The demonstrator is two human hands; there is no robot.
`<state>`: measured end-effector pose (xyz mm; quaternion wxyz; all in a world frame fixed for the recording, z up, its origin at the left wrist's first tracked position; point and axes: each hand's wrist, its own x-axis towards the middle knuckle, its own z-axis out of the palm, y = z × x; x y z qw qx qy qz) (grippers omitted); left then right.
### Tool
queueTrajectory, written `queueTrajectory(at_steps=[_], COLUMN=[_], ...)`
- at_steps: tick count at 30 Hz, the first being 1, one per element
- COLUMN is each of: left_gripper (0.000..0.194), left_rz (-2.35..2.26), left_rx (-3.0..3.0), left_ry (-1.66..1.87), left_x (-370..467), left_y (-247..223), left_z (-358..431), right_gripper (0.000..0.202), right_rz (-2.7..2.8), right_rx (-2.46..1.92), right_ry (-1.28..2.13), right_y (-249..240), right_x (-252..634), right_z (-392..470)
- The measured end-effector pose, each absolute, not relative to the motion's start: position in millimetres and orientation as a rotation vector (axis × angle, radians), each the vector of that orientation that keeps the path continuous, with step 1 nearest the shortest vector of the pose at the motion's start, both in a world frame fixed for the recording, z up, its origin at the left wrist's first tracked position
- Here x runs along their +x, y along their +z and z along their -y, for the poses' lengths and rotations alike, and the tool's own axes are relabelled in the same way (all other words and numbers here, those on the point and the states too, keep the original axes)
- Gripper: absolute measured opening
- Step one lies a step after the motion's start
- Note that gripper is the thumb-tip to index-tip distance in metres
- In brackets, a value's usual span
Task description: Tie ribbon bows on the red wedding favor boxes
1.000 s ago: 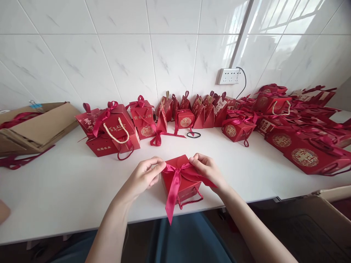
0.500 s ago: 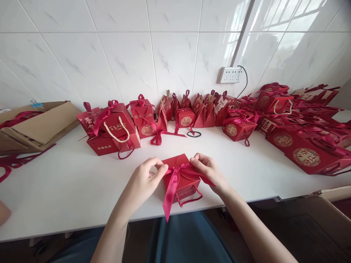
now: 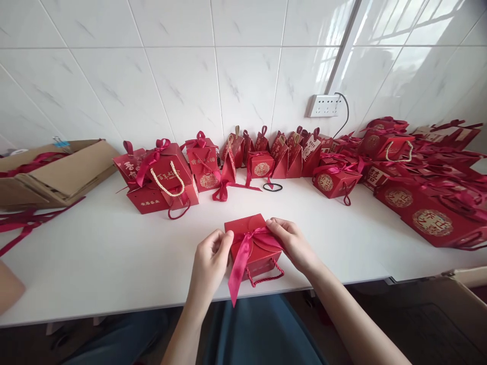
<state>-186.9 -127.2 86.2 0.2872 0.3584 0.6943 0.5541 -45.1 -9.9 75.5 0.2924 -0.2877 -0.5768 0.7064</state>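
A red gift box (image 3: 243, 223) sits on the white table in front of me, a pink satin ribbon (image 3: 239, 266) tied over its lid in a bow. One long tail hangs down the near side, beside a red rope handle (image 3: 266, 279). My left hand (image 3: 210, 261) is closed at the box's left edge, thumb on top where the ribbon meets it; its other fingertips are hidden. On the right, the thumb and fingers of my right hand (image 3: 292, 245) pinch the ribbon's right side over the lid.
Finished-looking red boxes (image 3: 173, 167) stand at the back left, beside a cardboard box (image 3: 57, 177) holding ribbon. A row of small red boxes (image 3: 279, 157) lines the wall. A large pile of red boxes (image 3: 429, 203) fills the right. Someone's arm (image 3: 9, 288) shows at the left edge.
My left hand has moved in against the box's left side, its wrist turning more upright. My right hand still pinches the ribbon. The view has shifted slightly left.
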Motion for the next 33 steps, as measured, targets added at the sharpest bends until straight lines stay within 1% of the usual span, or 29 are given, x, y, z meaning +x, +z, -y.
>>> queueTrajectory(at_steps=[5, 8, 12, 17, 21, 22, 23, 25, 26, 27, 30, 33], left_gripper=[0.046, 0.045, 0.043, 0.043, 0.047, 0.048, 0.049, 0.048, 0.046, 0.044, 0.039, 0.038], left_rz=[-1.625, -1.638, -1.679, -1.691, -1.713, -1.716, -1.723, -1.743, -1.754, -1.762, -1.744, -1.675], left_rx=[0.853, 0.901, 0.957, 0.910, 0.930, 0.942, 0.952, 0.961, 0.961, 0.958, 0.938, 0.934], left_ry=[1.658, 1.742, 1.791, 1.780, 1.609, 1.559, 1.510, 1.429, 1.400, 1.387, 1.423, 1.429], left_x=[-186, -184, -180, -182, -189, -191, -192, -191, -190, -188, -182, -182], left_y=[71, 67, 64, 64, 72, 75, 78, 83, 85, 87, 91, 91], left_z=[120, 117, 114, 112, 119, 121, 123, 126, 127, 128, 133, 138], right_gripper=[0.045, 0.045, 0.050, 0.052, 0.047, 0.050, 0.061, 0.091, 0.103, 0.110, 0.114, 0.114], right_rz=[1.325, 1.221, 1.132, 1.192, 1.451, 1.533, 1.617, 1.819, 1.921, 2.008, 2.136, 2.074], right_rx=[-0.718, -0.724, -0.762, -0.757, -0.600, -0.533, -0.473, -0.397, -0.380, -0.367, -0.371, -0.422], right_ry=[1.998, 2.043, 2.035, 2.006, 1.868, 1.821, 1.783, 1.722, 1.708, 1.707, 1.671, 1.564], right_y=[70, 69, 68, 64, 58, 57, 56, 56, 56, 58, 63, 64], right_x=[-46, -47, -48, -45, -27, -22, -18, -12, -11, -11, -17, -21], right_z=[13, 15, 17, 16, 6, 3, 0, -4, -5, -6, -7, -8])
